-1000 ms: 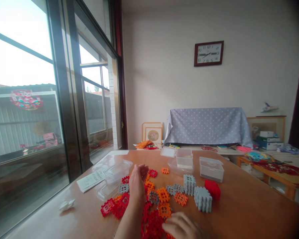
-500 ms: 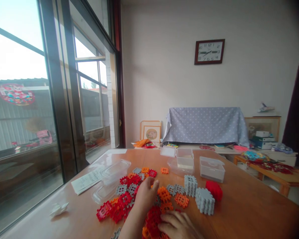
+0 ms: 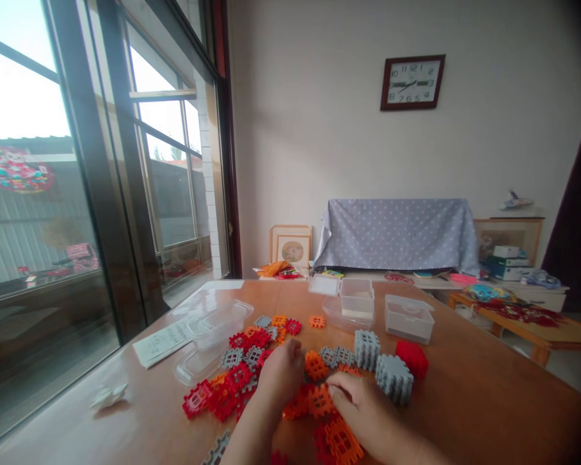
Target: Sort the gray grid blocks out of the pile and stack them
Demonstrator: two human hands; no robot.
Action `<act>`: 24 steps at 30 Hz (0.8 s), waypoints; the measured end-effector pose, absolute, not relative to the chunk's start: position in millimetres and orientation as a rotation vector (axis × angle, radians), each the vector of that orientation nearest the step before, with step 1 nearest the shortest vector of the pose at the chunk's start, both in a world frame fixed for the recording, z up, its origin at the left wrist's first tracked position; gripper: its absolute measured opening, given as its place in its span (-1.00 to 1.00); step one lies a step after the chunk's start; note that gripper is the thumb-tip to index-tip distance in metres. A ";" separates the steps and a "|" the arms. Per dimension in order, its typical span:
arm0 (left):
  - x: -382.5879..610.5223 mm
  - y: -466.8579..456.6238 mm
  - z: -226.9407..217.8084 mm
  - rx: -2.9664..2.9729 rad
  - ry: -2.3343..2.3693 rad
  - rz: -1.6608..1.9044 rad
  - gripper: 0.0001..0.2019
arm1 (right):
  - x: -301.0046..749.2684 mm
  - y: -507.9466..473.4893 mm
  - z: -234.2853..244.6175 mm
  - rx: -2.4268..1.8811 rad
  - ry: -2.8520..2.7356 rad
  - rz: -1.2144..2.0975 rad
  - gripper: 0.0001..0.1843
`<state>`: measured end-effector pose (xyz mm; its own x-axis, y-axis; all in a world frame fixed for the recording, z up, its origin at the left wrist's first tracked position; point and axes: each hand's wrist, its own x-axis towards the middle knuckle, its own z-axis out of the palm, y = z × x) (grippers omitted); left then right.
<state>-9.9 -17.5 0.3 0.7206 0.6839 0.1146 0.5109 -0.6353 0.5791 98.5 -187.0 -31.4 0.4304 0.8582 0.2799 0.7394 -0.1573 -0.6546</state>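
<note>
Notched red tiles (image 3: pixel 221 404) lie heaped, apparently overlapping, orange tiles (image 3: pixel 320 402) and grey tiles (image 3: pixel 232 358) among them

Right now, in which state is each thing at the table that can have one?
Left hand: fingers curled, grip hidden
Right hand: thumb at orange piece's edge
Loose pieces: scattered, some overlapping
Gray stacks: upright
Left clear box: lid open
Right clear box: lid unclear
White scrap: crumpled
Paper: lying flat

On the pale wall (image 3: pixel 300 116) we see a framed clock (image 3: pixel 413 82), and below it a grey dotted cloth (image 3: pixel 397 236) draped over something hidden, with a framed picture (image 3: pixel 292 250) standing to its left. To our left rises a tall window (image 3: pixel 111 181), and a crumpled white tissue (image 3: pixel 109 395) lies on the tabletop (image 3: pixel 503 407).
</note>
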 end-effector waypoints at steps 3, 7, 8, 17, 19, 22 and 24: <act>-10.9 -17.4 0.1 2.430 0.892 0.432 -0.75 | 110.5 -184.0 -30.9 -1.894 -1.290 0.223 -0.65; -8.8 -18.9 -4.0 2.519 0.879 0.404 -0.67 | 132.5 -181.1 -26.9 -1.908 -1.125 0.165 -0.61; -7.8 -20.2 -5.3 2.555 0.857 0.403 -0.63 | 138.2 -180.1 -26.9 -1.916 -1.079 0.164 -0.59; 2.7 -36.9 -23.1 2.692 0.775 0.222 -0.25 | 149.3 -180.1 -44.7 -1.791 -0.940 0.101 -0.53; 4.9 -37.8 -24.4 2.700 0.781 0.224 -0.27 | 147.0 -186.1 -46.4 -1.793 -0.996 0.036 -0.56; 6.7 -39.1 -22.9 2.729 0.783 0.215 -0.40 | 143.7 -197.0 -41.8 -1.807 -1.042 -0.030 -0.60; 7.1 -40.2 -21.1 2.751 0.782 0.230 -0.49 | 139.4 -203.2 -35.1 -1.790 -1.055 -0.060 -0.62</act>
